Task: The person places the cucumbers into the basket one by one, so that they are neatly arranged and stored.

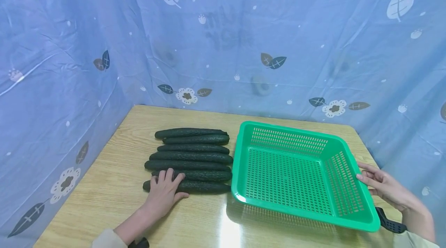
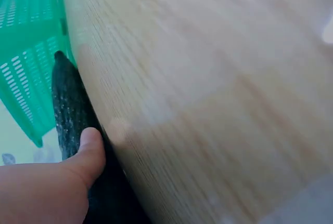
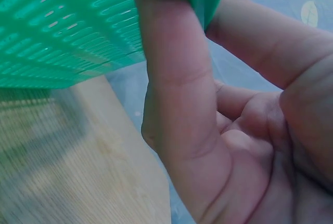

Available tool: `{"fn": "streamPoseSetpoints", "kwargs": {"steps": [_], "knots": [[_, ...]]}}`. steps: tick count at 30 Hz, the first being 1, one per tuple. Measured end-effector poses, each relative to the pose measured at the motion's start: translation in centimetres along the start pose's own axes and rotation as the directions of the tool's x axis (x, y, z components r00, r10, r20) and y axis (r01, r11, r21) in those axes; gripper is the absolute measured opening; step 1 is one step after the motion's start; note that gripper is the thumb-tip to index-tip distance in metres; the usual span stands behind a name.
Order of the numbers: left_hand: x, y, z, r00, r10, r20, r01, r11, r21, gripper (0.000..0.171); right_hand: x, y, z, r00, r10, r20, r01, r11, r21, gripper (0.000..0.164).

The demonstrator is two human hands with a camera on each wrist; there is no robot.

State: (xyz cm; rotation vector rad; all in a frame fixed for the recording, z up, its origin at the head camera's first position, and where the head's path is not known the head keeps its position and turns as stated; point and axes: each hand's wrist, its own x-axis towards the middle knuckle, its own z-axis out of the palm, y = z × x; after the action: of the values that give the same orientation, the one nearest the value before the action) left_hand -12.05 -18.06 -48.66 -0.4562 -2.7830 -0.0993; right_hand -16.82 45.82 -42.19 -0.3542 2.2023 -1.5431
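Note:
Several dark green cucumbers point(image 1: 191, 157) lie side by side in a row on the table. My left hand point(image 1: 162, 193) reaches over the nearest cucumber point(image 1: 209, 187), its fingertips at the far side and its thumb along the near side. In the left wrist view, the thumb presses against that cucumber point(image 2: 67, 104). To the right of the row is a green plastic basket point(image 1: 303, 212) with slotted walls and nothing inside. My right hand point(image 1: 390, 190) pinches its right rim between thumb and fingers. The right wrist view shows the basket's wall point(image 3: 93, 21) tilted above the table.
The wooden table point(image 1: 115, 178) has its far edge against a blue curtain point(image 1: 223, 38) printed with leaves and flowers. More curtain hangs along both sides. The basket's left rim is close to the cucumbers' right ends.

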Motion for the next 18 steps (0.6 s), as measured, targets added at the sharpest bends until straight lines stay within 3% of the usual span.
{"fn": "streamPoseSetpoints", "kwargs": {"steps": [9,18], "knots": [[-0.6,-0.1,-0.8,0.999,0.026,-0.031,-0.026,1.000,-0.010,0.054,0.0,0.2,0.2,0.997,0.035,-0.065,-0.040,0.996,-0.077,0.055],[-0.8,-0.4,-2.3,0.993,-0.080,0.091,0.090,0.989,-0.117,0.053,0.4,-0.4,0.2,0.996,0.047,-0.070,-0.054,0.993,-0.106,0.061]]}}
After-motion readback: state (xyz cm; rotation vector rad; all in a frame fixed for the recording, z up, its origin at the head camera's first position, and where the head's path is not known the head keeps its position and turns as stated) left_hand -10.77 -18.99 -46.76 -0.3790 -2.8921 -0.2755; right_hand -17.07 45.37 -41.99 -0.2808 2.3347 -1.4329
